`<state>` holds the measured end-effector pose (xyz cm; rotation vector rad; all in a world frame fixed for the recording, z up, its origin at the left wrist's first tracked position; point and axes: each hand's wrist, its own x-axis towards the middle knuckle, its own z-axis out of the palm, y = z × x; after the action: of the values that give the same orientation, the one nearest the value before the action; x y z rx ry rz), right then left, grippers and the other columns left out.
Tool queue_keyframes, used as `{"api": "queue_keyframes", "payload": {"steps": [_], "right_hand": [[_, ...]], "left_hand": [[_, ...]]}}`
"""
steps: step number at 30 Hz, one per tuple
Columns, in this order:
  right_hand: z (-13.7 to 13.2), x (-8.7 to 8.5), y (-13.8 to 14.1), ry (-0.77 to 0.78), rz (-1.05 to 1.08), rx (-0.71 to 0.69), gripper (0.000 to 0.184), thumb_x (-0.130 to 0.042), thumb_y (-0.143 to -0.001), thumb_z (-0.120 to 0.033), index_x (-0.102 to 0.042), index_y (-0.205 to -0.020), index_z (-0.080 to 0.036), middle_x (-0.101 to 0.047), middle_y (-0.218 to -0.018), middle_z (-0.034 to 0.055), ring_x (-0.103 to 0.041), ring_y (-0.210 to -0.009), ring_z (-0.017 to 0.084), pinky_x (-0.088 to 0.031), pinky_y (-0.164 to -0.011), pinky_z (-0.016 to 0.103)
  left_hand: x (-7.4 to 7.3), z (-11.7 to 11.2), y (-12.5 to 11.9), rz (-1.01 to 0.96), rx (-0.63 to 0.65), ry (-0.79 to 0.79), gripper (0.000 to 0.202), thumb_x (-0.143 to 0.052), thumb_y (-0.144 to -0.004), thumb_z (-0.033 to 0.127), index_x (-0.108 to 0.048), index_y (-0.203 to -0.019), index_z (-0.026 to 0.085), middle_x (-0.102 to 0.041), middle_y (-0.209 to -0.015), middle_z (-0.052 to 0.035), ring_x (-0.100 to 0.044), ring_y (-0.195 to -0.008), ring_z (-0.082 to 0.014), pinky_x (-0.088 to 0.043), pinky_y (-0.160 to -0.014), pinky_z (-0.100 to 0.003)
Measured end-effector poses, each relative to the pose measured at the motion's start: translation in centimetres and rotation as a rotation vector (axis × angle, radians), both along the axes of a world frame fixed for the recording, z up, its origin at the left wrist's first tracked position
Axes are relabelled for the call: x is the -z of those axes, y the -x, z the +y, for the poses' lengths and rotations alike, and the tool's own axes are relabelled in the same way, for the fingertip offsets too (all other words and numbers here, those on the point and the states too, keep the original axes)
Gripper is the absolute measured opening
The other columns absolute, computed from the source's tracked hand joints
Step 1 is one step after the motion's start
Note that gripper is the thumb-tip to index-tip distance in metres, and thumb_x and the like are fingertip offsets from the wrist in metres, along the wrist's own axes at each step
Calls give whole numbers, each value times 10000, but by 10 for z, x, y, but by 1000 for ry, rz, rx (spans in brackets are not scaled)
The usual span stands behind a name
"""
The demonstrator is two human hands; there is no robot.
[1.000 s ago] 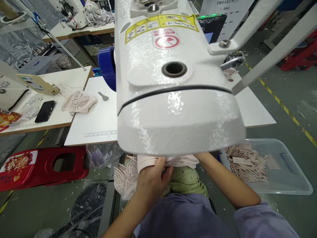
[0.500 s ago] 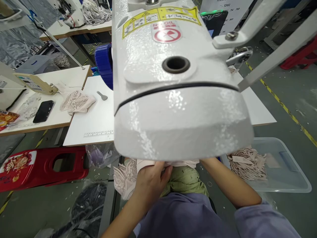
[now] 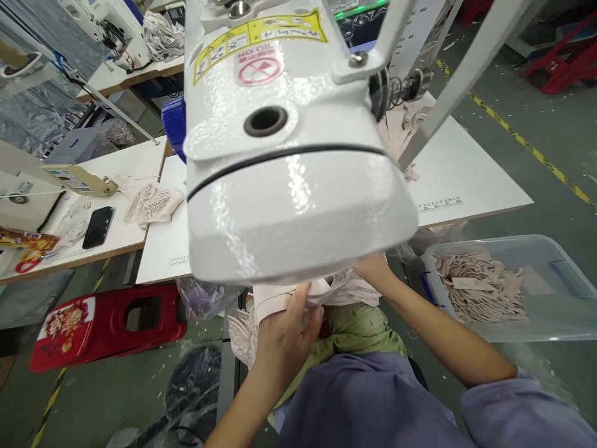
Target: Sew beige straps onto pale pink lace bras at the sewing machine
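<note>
A white sewing machine head (image 3: 298, 211) fills the middle of the view and covers the work area under it. Just below its front edge, my left hand (image 3: 286, 326) pinches pale pink fabric (image 3: 275, 298) between thumb and fingers. My right hand (image 3: 372, 269) is at the right end of the fabric, mostly behind the machine head, so its fingers are hidden. More of the pale pink cloth, partly lace (image 3: 243, 336), hangs to the left of my left hand, above my lap.
At right stands a clear plastic bin (image 3: 569, 311) with a bundle of pale strips (image 3: 480, 286). A red stool (image 3: 112, 326) is at left. The left table carries a black phone (image 3: 97, 227) and a lace piece (image 3: 152, 204). Pale fabric (image 3: 401, 127) lies behind the machine.
My view has shifted and tilted, so the machine head appears further left and more of the right tabletop shows. More of the fabric and my right hand now show below the machine.
</note>
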<state>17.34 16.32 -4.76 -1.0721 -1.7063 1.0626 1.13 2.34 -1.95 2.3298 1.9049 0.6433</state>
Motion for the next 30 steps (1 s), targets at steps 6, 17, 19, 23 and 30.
{"api": "queue_keyframes", "payload": {"steps": [6,17,19,23,30], "right_hand": [[-5,3,-5,27,67,15,272,-540,-887,-473,-621,-817,-223,-659,-917,61,-606,-832,205,-508,-730,340],[-21,-3,-12,135,167,-19,268,-611,-867,-478,-621,-799,-219,-628,-910,52,-570,-794,181,-461,-698,311],[-24,-3,-12,112,193,-30,230,-602,-875,-427,-622,-795,-213,-620,-898,51,-569,-803,177,-453,-694,306],[-29,-6,-14,88,202,-51,147,-577,-885,-320,-618,-799,-209,-619,-905,51,-578,-831,168,-457,-703,298],[-37,-7,-14,131,233,-77,108,-607,-839,-312,-596,-814,-208,-616,-904,50,-575,-810,168,-476,-705,300]], "left_hand": [[-2,1,-4,13,6,-41,460,-522,-958,322,-448,-1382,158,-738,-1098,-164,-720,-984,-295,-608,-803,-384],[-2,6,-11,-12,33,-79,466,-557,-943,284,-473,-1374,128,-721,-1160,-187,-713,-1022,-305,-606,-809,-377],[-3,7,-12,-6,29,-82,458,-552,-946,288,-480,-1369,127,-717,-1173,-189,-707,-1043,-314,-606,-815,-387],[-3,7,-13,-3,39,-58,490,-553,-944,277,-447,-1406,150,-712,-1190,-182,-710,-1040,-313,-605,-815,-393],[7,0,-9,79,-65,-132,737,-513,-961,394,-165,-1542,105,-609,-1298,-279,-610,-1218,-360,-575,-890,-461]]}}
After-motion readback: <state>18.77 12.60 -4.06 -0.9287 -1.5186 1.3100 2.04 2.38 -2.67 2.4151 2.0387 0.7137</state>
